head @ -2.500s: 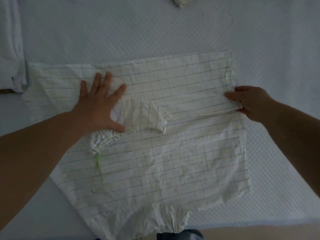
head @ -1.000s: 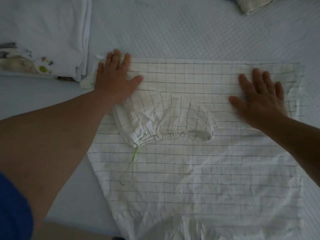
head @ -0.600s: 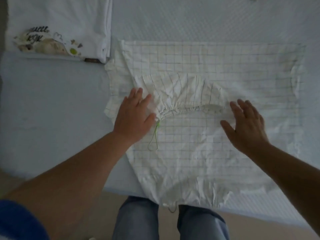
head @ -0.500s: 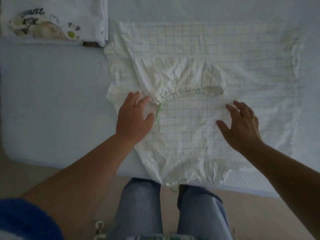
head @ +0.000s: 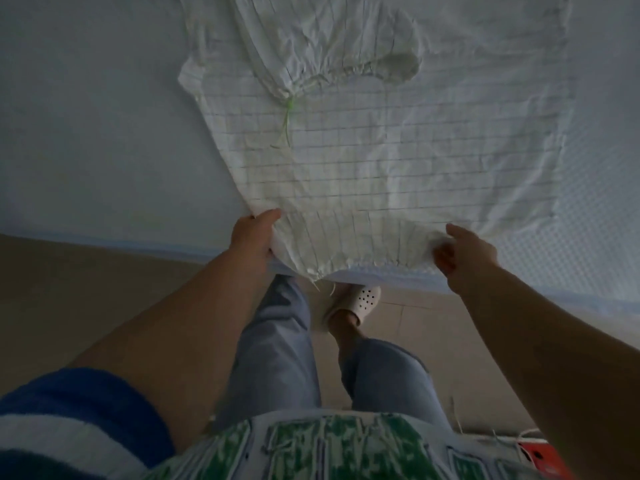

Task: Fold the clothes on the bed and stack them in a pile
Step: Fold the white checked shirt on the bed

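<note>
— Moved down since half a second ago: both hands off the middle of the checked garment [head: 363,161] and onto its near hem at the edge of the bed [head: 86,133]; folded printed shirt gone from view at upper left.

— And holding how?

— Left hand [head: 254,233] gripping the hem's left corner, thumb on top, fingers tucked under the cloth; right hand [head: 465,249] pinching the bunched right end of the hem, fingers curled round the fabric.

— Garment placed where?

— Spread flat on the bed's pale cover, white with thin dark grid lines; gathered sleeve [head: 346,46] folded across the upper part; thin green thread [head: 289,116] trailing from the sleeve's drawn end; near hem hanging just over the bed edge, between the two hands.

— Any writing or labels to read?

— None legible; green and white pattern on the shirt front [head: 311,448] at the bottom, too blurred to tell whether lettering; blue and white striped sleeve [head: 69,420] on the left arm.

— Containers?

— None to be made out; below the bed edge only tan floor [head: 86,289], grey trouser legs [head: 277,351], one white perforated slipper [head: 356,299]; small red object [head: 540,459] at lower right, kind unclear.
</note>
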